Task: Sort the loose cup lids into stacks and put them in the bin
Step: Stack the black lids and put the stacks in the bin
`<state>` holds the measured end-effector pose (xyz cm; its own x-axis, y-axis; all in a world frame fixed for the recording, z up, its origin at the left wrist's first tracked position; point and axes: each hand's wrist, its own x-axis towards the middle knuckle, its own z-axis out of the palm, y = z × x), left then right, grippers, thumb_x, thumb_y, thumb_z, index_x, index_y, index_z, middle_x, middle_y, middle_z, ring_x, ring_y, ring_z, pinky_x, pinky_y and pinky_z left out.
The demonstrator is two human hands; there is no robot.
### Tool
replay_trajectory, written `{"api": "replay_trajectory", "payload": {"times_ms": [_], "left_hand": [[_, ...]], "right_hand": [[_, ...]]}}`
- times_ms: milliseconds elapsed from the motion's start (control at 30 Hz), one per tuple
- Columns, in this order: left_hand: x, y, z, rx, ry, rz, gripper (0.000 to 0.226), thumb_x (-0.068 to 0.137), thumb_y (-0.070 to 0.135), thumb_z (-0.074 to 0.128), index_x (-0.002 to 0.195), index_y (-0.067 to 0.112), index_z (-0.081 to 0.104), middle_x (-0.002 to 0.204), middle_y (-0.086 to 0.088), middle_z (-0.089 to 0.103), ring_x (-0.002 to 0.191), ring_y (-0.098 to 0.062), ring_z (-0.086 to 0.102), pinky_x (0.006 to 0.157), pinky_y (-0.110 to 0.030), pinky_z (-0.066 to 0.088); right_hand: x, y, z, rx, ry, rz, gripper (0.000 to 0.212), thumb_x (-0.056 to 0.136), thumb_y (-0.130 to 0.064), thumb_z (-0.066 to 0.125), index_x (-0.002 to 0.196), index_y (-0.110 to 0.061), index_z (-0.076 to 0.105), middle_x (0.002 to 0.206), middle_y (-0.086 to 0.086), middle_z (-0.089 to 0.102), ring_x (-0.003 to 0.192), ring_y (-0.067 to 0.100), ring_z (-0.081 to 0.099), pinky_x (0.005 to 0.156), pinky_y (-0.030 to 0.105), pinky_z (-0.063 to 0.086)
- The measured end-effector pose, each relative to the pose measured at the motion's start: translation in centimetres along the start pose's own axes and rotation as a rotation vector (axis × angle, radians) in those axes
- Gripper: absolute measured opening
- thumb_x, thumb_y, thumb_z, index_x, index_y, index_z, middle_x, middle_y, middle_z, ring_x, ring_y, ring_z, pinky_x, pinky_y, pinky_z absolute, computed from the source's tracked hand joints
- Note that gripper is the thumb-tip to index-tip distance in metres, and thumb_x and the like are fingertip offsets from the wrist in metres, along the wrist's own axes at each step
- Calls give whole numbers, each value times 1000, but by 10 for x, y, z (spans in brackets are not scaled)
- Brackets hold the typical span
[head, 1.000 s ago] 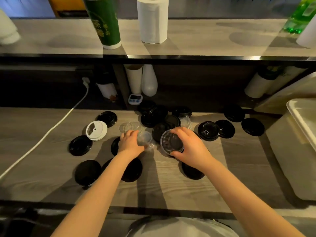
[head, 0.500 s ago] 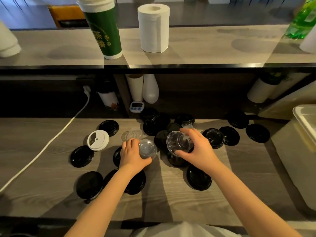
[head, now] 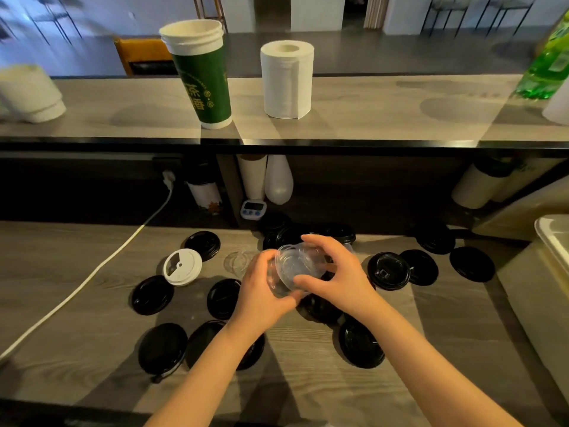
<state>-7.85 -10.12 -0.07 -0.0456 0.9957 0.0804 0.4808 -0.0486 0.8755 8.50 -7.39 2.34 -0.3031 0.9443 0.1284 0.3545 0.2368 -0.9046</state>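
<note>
On the upper tabletop [head: 369, 109] a tall green paper cup [head: 201, 78] stands upright, with a white paper roll [head: 288, 80] just beside it. Blurred white cups [head: 29, 94] sit at its left edge and a green bottle [head: 546, 66] at its right edge. At the lower tabletop's far edge stand a small timer [head: 253, 209] and a white bottle [head: 278, 180]. A white cable [head: 89, 280] crosses toward the left edge.

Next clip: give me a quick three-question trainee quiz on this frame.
1. True or false: the white lid lies inside the bin.
2. What do the left hand and right hand hold between them? A) clear lids B) a sponge C) nothing
3. Fill in: on the upper shelf, the paper roll stands to the ____ of the green cup.
Key: 1 false; 2 A; 3 right.
</note>
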Motion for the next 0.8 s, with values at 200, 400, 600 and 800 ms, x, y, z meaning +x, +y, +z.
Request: {"api": "replay_trajectory", "payload": {"times_ms": [200,400,600,800], "left_hand": [[-2,9,-6,-238,-150,-30,71,64,16,75,122,39,44,126,5,52,114,-11,55,94,-34,50],[-1,24,-14,-852,-112,-286,48,76,15,67,121,18,52,126,-7,56,115,-17,57,93,-32,47],[3,22,-7,-835,-12,-329,28,95,2,43,112,20,55,114,-4,58,92,-11,65,79,-29,54],[5,9,-3,-744,35,-315,30,94,11,51,122,22,49,123,-2,63,106,-18,63,92,-41,51]], "right_hand": [[-3,-5,-8,56,-25,-45,61,68,-21,83,122,-30,55,116,-15,53,110,3,51,87,26,53],[-6,-5,-6,-101,-31,-182,62,69,-28,80,125,-32,53,120,-14,49,114,3,49,91,22,49],[-6,2,3,-284,-54,-238,68,69,-42,74,131,-34,48,123,-15,44,117,6,43,97,19,39],[-6,17,7,-207,-91,-100,83,65,-59,70,138,-39,37,142,-13,31,134,4,27,106,16,26]]}}
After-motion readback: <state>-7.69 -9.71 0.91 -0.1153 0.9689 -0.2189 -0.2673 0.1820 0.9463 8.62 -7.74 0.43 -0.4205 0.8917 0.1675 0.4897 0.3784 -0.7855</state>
